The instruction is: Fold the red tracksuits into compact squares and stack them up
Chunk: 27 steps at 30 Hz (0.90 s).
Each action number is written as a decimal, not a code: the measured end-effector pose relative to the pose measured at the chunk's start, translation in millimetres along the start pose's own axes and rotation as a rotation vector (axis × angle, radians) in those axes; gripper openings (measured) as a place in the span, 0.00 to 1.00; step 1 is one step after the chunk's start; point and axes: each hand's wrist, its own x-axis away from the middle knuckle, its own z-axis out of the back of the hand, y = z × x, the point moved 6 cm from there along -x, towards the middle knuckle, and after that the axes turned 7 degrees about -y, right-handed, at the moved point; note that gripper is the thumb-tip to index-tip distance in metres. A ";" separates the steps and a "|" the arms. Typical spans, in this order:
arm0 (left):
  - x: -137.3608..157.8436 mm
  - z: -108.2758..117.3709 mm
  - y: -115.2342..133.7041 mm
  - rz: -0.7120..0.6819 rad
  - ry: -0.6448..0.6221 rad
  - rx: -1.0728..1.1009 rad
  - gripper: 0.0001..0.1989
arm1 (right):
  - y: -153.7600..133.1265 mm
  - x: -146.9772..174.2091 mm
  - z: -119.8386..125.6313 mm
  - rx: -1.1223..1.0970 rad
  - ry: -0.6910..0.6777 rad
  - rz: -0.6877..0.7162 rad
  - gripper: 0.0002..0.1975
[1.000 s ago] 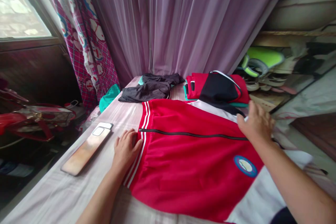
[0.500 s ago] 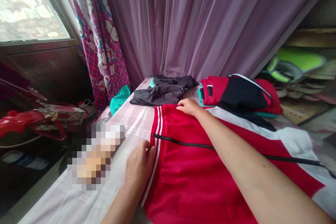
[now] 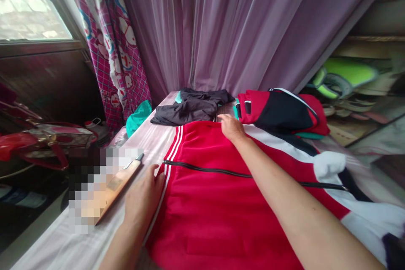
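Note:
A red jacket with white panels lies spread out, its black zipper running across it. White stripes edge its hem at the left. My left hand is at that hem near the zipper's end, fingers closed on the fabric edge. Across the jacket's far edge reaches my right hand, fingers stretched out and resting by the red cloth. Just beyond it lies a crumpled dark grey garment.
Folded red and black clothes are stacked at the back right. A partly blurred long object lies left of my left hand on the pale sheet. Purple curtains hang behind. Shelves with a green item stand at right.
The jacket's hem has shifted left along with my left hand. My right hand now sits farther from the hem along the far edge. The view has turned slightly.

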 end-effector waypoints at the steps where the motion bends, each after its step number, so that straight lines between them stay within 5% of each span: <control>1: 0.4 0.6 0.4 -0.017 0.045 -0.013 0.19 | 17.7 3.5 11.5 0.066 -0.025 -0.070 0.24; 6: 15.6 -0.4 27.8 -0.385 0.394 -0.032 0.18 | 73.0 24.0 26.5 0.279 -0.226 -0.153 0.20; 9: 33.7 -20.5 59.4 -0.760 0.325 -0.003 0.19 | 79.6 27.7 20.8 0.374 -0.065 -0.150 0.19; 11: 41.7 -35.3 72.6 -0.883 0.196 -0.028 0.21 | 80.7 26.8 12.6 0.396 0.040 -0.133 0.21; 20: 42.1 -45.6 73.1 -0.876 0.030 -0.041 0.28 | 83.9 30.1 2.3 0.284 0.065 -0.090 0.24; 27: 40.8 -49.6 77.2 -0.846 0.073 -0.010 0.29 | 29.2 124.2 5.8 0.165 0.045 0.092 0.25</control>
